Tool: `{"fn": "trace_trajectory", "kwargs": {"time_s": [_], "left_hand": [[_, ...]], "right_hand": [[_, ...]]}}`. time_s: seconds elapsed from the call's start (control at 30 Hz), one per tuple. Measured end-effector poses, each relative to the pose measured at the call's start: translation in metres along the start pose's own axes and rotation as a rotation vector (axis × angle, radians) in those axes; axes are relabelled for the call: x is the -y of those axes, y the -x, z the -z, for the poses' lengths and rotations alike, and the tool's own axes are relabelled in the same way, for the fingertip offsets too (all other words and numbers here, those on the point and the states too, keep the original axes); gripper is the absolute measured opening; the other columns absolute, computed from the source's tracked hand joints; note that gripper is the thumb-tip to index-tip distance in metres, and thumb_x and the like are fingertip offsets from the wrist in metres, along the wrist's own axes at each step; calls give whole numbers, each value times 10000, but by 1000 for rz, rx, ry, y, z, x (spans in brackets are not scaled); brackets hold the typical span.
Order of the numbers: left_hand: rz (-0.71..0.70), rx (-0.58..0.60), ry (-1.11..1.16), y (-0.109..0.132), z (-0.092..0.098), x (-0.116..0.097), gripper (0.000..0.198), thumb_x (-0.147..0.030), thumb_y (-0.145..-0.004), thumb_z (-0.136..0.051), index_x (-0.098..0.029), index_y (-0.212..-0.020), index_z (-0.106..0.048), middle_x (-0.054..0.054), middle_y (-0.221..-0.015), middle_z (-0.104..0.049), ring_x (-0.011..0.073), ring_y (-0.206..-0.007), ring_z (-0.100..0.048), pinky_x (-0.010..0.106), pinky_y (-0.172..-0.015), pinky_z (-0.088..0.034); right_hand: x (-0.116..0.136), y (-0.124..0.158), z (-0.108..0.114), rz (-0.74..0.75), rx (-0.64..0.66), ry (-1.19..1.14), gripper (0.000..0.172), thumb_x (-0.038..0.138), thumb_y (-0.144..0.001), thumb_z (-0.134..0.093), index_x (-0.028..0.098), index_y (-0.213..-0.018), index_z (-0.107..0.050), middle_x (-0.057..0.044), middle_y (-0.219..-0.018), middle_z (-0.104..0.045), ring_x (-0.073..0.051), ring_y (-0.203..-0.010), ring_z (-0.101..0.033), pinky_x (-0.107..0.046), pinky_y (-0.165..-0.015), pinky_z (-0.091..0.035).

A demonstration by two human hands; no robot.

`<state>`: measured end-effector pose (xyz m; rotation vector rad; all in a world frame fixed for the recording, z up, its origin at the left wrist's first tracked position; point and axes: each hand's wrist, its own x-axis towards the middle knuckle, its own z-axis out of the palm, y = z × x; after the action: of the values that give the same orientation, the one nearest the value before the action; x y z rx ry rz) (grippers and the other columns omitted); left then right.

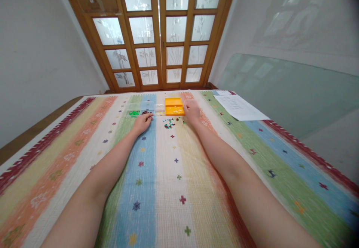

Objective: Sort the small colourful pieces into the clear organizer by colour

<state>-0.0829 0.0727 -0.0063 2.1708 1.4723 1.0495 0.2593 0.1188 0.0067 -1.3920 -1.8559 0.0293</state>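
Observation:
My left hand [143, 123] rests at the front edge of the clear compartment box with dark brown pieces [146, 112]. Its fingers are drawn together, and whatever may be between them is too small to make out. My right hand [192, 110] is at the right side of an open orange-yellow box [174, 101], with its fingers curled; I cannot see what they hold. White pieces [177, 110] lie in the front part of that box. Just in front of it, a small heap of mixed coloured pieces [169, 123] is scattered on the cloth.
Bright green pieces [134, 113] fill a clear compartment left of the brown ones. Pale yellow and white pieces [159, 113] sit beside the orange-yellow box. A printed paper sheet [238, 106] lies at the right on the striped tablecloth [168, 188]. Glazed wooden doors [161, 35] stand behind the table.

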Motion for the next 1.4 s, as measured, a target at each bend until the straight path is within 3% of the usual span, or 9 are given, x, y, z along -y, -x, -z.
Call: {"fn": "trace_trajectory", "kwargs": {"time_s": [0.1,0.2,0.33,0.43,0.53,0.67,0.97,1.2,1.4], "left_hand": [[-90,57,-91,3,-4,-13,316,-256,-959,-562,-207,-1180,-782,104,-1139,-782,288,-1077,-695,446,-1048,-514],[-172,122,-128,7,-9,-29,292,-266,-976,-568,-218,-1165,-785,103,-1169,-767,286,-1142,-664,444,-1080,-490],[-288,206,-158,12,-14,-46,309,-272,-1006,-553,-223,-1209,-780,115,-1190,-743,278,-1158,-640,438,-1067,-482],[-351,244,-182,14,-17,-54,314,-267,-1010,-552,-242,-1223,-782,112,-1175,-726,270,-1134,-632,426,-1032,-488],[-398,273,-213,16,-19,-61,295,-267,-1004,-566,-252,-1187,-795,106,-1140,-719,271,-1112,-628,422,-1012,-490],[-381,272,-262,17,-20,-65,278,-258,-980,-599,-261,-1171,-801,99,-1121,-726,274,-1115,-628,419,-1011,-492],[-303,235,-258,15,-20,-60,245,-231,-952,-605,-245,-1076,-817,85,-1073,-755,271,-1065,-642,410,-977,-506],[-353,239,-313,18,-20,-70,186,-226,-928,-621,-225,-1017,-784,94,-1046,-731,283,-1055,-632,415,-952,-501],[-285,181,-303,17,-21,-70,149,-237,-929,-607,-218,-937,-755,97,-943,-710,268,-967,-636,392,-891,-493]], "right_hand": [[-15,0,3,-165,-149,63,355,291,-1045,-452,209,-850,-737,-131,-939,-757,-288,-901,-645,-380,-800,-475],[-18,3,-3,-162,-131,110,309,238,-1021,-476,192,-863,-737,-153,-1008,-742,-306,-1012,-623,-411,-893,-474],[-12,6,-13,-79,-108,144,261,224,-1014,-499,198,-925,-743,-154,-1092,-699,-315,-1149,-555,-458,-1016,-444],[-5,9,-16,32,-118,166,231,209,-1003,-532,195,-900,-738,-144,-1061,-689,-303,-1133,-531,-452,-1041,-416],[3,13,-15,164,-42,212,232,197,-1005,-547,170,-875,-738,-152,-1025,-686,-293,-1079,-530,-438,-1011,-414],[16,20,-10,291,43,218,250,227,-1018,-553,185,-856,-740,-141,-1001,-680,-297,-1032,-551,-439,-964,-431],[40,29,-3,315,88,14,246,207,-1013,-549,188,-887,-760,-136,-1003,-704,-295,-997,-581,-426,-921,-442],[44,31,-4,391,140,20,243,234,-1033,-565,190,-887,-754,-124,-970,-706,-280,-970,-582,-410,-897,-450],[53,34,-1,439,215,-10,253,247,-1048,-561,192,-910,-766,-110,-970,-715,-261,-978,-583,-395,-905,-446]]}}
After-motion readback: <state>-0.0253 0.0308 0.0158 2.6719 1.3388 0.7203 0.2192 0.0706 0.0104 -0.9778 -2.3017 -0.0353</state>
